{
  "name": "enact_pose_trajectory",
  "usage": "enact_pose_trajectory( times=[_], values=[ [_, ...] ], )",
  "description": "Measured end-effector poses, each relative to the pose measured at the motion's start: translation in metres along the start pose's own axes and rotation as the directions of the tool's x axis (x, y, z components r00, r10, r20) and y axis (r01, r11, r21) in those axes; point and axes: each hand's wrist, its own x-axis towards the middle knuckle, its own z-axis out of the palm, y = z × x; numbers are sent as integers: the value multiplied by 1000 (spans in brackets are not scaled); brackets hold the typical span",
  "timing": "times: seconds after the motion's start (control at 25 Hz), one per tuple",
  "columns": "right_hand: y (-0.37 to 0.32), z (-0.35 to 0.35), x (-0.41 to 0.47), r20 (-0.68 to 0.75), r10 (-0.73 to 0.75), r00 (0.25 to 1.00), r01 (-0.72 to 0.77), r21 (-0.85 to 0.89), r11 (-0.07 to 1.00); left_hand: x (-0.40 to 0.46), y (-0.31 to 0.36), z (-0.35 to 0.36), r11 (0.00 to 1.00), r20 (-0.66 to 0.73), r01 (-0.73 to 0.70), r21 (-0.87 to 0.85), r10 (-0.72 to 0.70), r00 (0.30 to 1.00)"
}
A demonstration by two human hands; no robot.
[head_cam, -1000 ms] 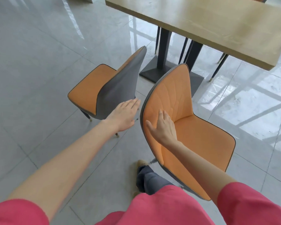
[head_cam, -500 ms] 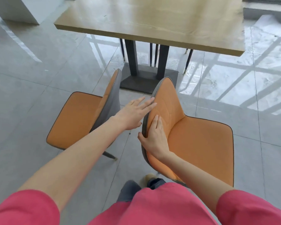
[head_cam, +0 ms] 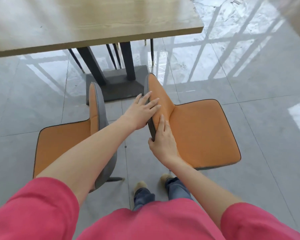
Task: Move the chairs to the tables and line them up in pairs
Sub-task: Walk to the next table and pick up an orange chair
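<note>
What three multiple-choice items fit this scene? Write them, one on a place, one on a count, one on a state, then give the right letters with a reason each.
1. Where do the two chairs stand relative to the table?
A. Stacked on top of it
B. On the floor on the person's side of it
C. Pushed fully under it

2. How many orange chairs show their seats?
A. Two
B. Four
C. One

3. What do the hands do?
A. Both hang free
B. Both are on the right chair's backrest
C. Each holds a different chair

Key: 1 B, the left chair and right chair sit on tiles before the table base. 2 A, only these two seats appear. 3 B, the left hand and right hand both meet that backrest edge.
</note>
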Motion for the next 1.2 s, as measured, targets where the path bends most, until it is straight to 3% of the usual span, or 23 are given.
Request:
enact_pose_trajectory(
  times=[0.16, 0.56, 0.68, 0.88, 1.04, 1.2],
  values=[
    [-3, 9, -5, -107, 129, 986, -125, 45, 991, 6, 0, 3, 1000, -38, -24, -18, 23, 999],
    [11, 8, -35, -48, 60, 997, -58, 31, 998, -29, 20, 23, 972, -156, 24, -235, -62, 986],
    [19, 7, -53, 38, -5, 999, 4, 33, 999, -51, 35, 31, 970, -142, 97, -222, -130, 981],
    [50, 3, -102, 163, -150, 975, 159, -46, 986, -99, 81, 37, 981, -81, 186, -54, -190, 979],
    [89, -11, -146, 268, -263, 927, 298, -98, 950, -145, 144, 46, 943, -81, 295, -155, -310, 947],
    [134, -34, -197, 365, -370, 855, 427, -89, 900, -181, 217, 52, 928, -87, 352, -119, -363, 928]
  ],
)
